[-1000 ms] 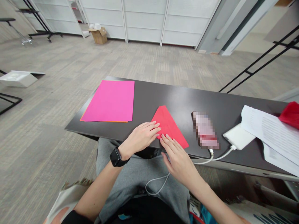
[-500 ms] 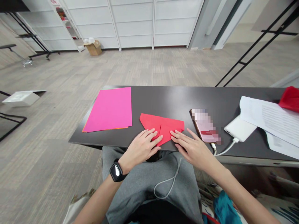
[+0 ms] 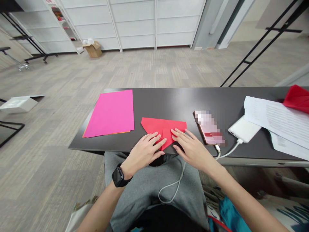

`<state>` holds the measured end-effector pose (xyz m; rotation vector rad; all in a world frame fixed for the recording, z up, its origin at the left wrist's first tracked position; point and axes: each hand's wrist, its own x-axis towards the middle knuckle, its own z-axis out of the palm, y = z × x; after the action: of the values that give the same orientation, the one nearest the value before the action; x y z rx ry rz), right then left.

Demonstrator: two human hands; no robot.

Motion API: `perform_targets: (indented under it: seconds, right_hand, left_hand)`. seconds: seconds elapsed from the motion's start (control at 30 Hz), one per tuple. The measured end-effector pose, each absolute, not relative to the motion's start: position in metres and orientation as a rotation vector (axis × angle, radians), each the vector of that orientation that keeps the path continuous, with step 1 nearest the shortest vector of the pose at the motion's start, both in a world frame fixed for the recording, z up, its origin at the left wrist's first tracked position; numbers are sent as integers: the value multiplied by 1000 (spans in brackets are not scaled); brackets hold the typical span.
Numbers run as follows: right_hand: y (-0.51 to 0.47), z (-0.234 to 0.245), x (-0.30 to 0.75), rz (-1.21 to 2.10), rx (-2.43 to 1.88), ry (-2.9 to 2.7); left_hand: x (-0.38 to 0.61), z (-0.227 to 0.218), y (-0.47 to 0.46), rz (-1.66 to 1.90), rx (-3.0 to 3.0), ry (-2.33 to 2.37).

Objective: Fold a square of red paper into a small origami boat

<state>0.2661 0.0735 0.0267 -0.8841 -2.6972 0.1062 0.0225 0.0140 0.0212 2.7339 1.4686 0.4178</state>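
Observation:
A folded piece of red paper point(image 3: 164, 124) lies flat at the table's front edge, with a crease running down its middle to a point near me. On its left flap my left hand point(image 3: 147, 148) rests palm down, fingers stretched out and pressing the paper. My right hand point(image 3: 190, 146) lies flat across the right flap, its fingers spread and the fingertips near the central crease. Both hands cover part of the lower edges. Neither hand is closed around the paper.
The dark table point(image 3: 164, 100) bears a stack of pink sheets point(image 3: 112, 112) at left, with orange beneath. To the right lie a phone point(image 3: 209, 127), a white power bank point(image 3: 246, 129) with a cable, printed sheets point(image 3: 275, 119) and a red item point(image 3: 298, 100).
My right hand has slid a little left over the red paper, toward the crease. The right flap lies flatter along the middle. The whole view has shifted slightly.

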Motion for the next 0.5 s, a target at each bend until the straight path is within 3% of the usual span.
perform_targets:
  seconds: [0.5]
  right_hand:
    - [78,29,251,125,-739,-2826]
  left_hand:
    - [20,25,15,388,2814,1397]
